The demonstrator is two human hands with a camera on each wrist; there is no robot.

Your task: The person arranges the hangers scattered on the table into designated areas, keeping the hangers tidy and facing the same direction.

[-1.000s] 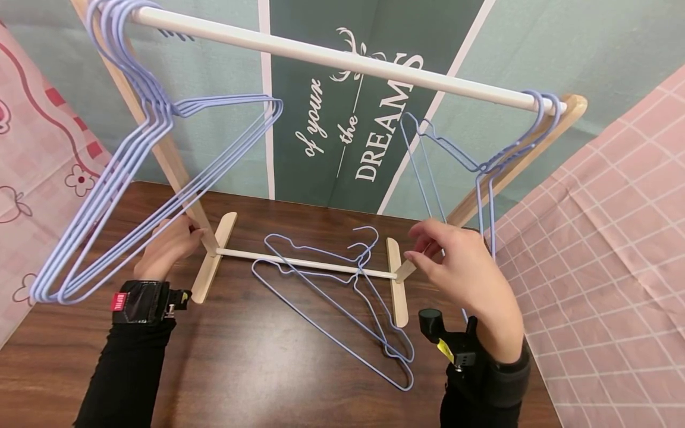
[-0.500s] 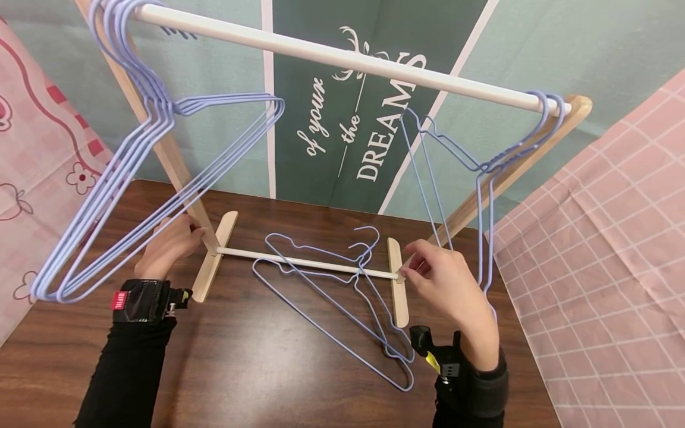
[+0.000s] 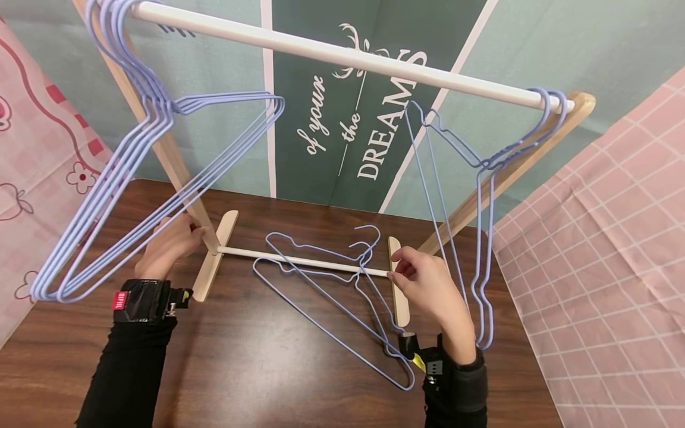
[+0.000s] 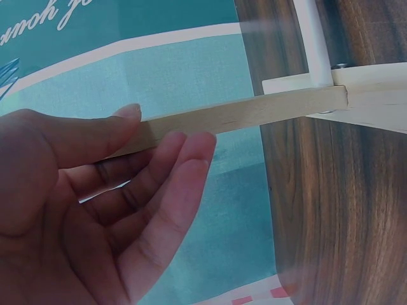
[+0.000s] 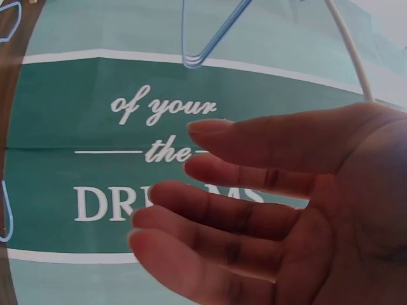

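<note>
My left hand (image 3: 173,245) holds the left wooden post (image 4: 235,117) of a clothes rack, low down near its foot. In the left wrist view the thumb lies on one side of the post and the fingers on the other. My right hand (image 3: 428,282) hovers with loosely bent fingers and nothing in it, above the right foot (image 3: 401,306) of the rack. Two blue wire hangers (image 3: 487,166) hang at the right end of the white top rail (image 3: 342,56), beside that hand. Below and left of it, two more blue hangers (image 3: 357,274) lie overlapping on the table.
Several blue hangers (image 3: 155,106) hang bunched at the rail's left end, above my left forearm. A white lower bar (image 3: 299,260) joins the rack's feet. Behind stands a green lettered curtain (image 3: 321,172); a pink checked cloth (image 3: 599,249) borders the right side of the brown table (image 3: 241,368).
My right hand has moved left and down, away from the right-hand hangers, which have swung slightly and now show their lower ends. The left hand stays on the post.
</note>
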